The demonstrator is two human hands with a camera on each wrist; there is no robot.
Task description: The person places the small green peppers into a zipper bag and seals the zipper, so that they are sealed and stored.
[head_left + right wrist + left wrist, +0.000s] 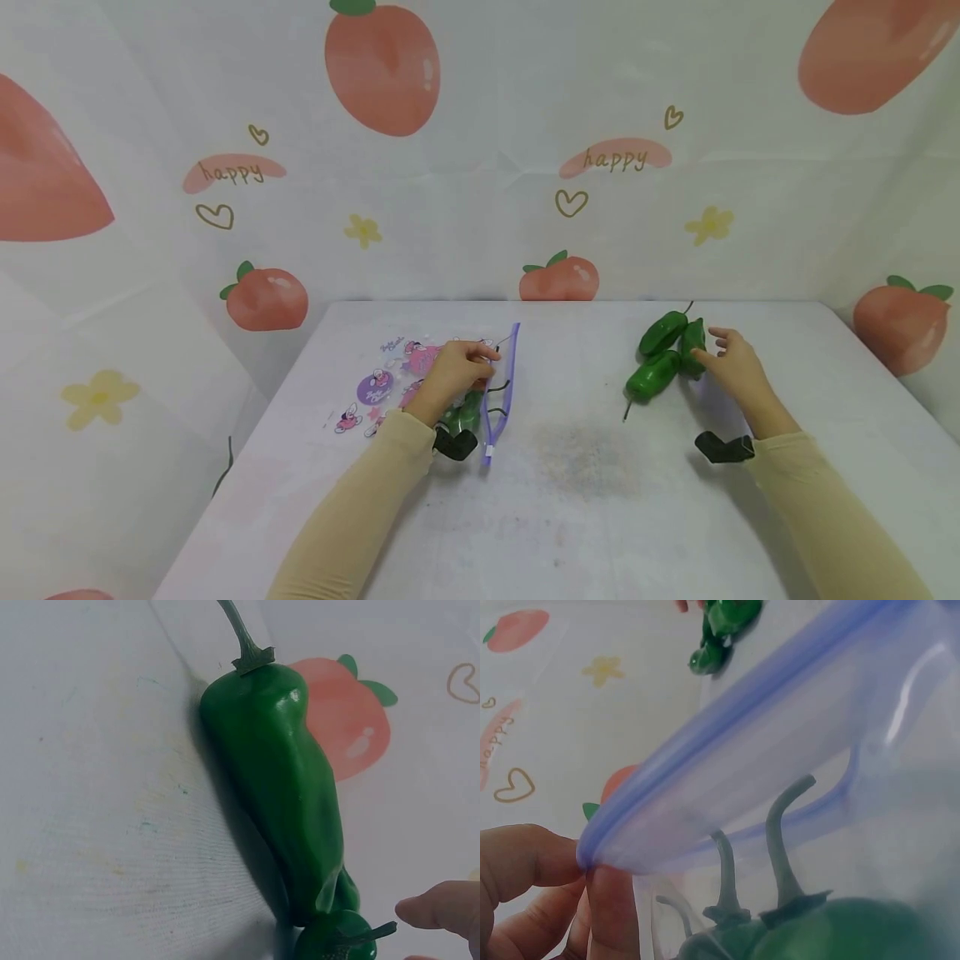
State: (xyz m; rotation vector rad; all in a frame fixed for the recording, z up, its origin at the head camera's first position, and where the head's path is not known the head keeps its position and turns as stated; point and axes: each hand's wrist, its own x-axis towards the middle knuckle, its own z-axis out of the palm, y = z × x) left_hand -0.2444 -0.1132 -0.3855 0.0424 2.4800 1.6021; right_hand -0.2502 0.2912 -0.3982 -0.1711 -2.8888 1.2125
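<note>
My left hand (453, 371) pinches the rim of a clear plastic zip bag (720, 742) with a purple closure and printed cartoon patterns. The bag's mouth stands open toward the right. Inside it lie several green peppers (847, 930), stems pointing at the opening, partly hidden by my hand in the head view. At the right, my right hand (738, 375) is beside three loose green peppers, thumb and fingers apart. Its thumb overlaps the rightmost pepper (692, 343); whether it touches is unclear. The other two are an upper pepper (662, 333) and a lower pepper (652, 377).
A white table (540, 533) carries everything, with a greyish smudge in front of the middle. A white cloth (480, 217) printed with peaches, hearts and flowers hangs behind and at the sides. Dark wrist mounts (723, 447) sit below both hands.
</note>
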